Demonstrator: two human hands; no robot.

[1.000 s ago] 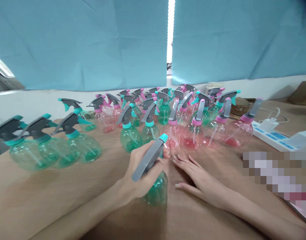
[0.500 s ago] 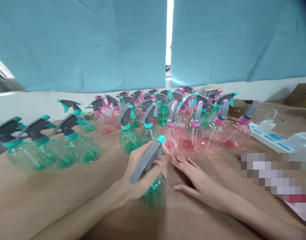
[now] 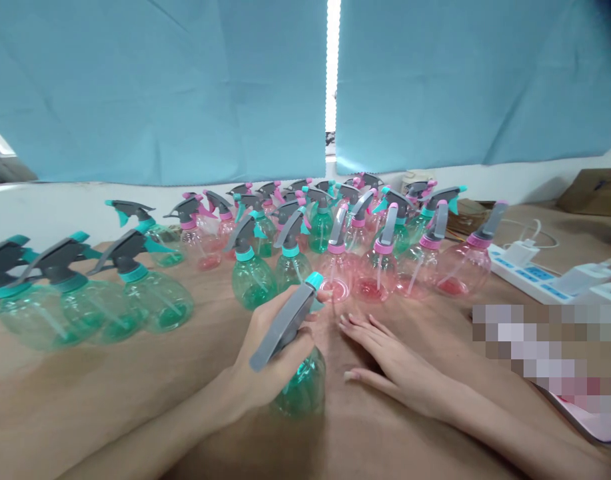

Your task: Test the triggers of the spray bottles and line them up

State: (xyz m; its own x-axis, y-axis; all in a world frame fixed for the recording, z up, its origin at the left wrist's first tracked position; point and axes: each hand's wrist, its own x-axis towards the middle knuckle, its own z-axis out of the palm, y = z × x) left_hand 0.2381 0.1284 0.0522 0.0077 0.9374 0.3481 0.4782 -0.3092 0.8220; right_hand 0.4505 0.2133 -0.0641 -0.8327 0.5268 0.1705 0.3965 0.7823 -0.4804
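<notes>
My left hand [image 3: 265, 353] is wrapped round the neck of a green spray bottle [image 3: 298, 390] that stands on the brown table [image 3: 85, 400]. Its grey trigger head [image 3: 281, 327] with a teal nozzle tip points away from me. My right hand [image 3: 390, 363] lies flat on the table just right of the bottle, fingers stretched out and holding nothing. Several more green spray bottles [image 3: 252, 277] and pink spray bottles [image 3: 380, 280] stand in rows just beyond both hands.
Three green bottles [image 3: 135, 293] stand in a group at the left. A white power strip [image 3: 530, 280] with plugs and cables lies at the right. A blurred patch covers something at the right front. Blue curtains hang behind the table.
Everything has drifted a little left and down in the view, which suggests my head turned. Both hands keep their places, the left still on the green bottle.
</notes>
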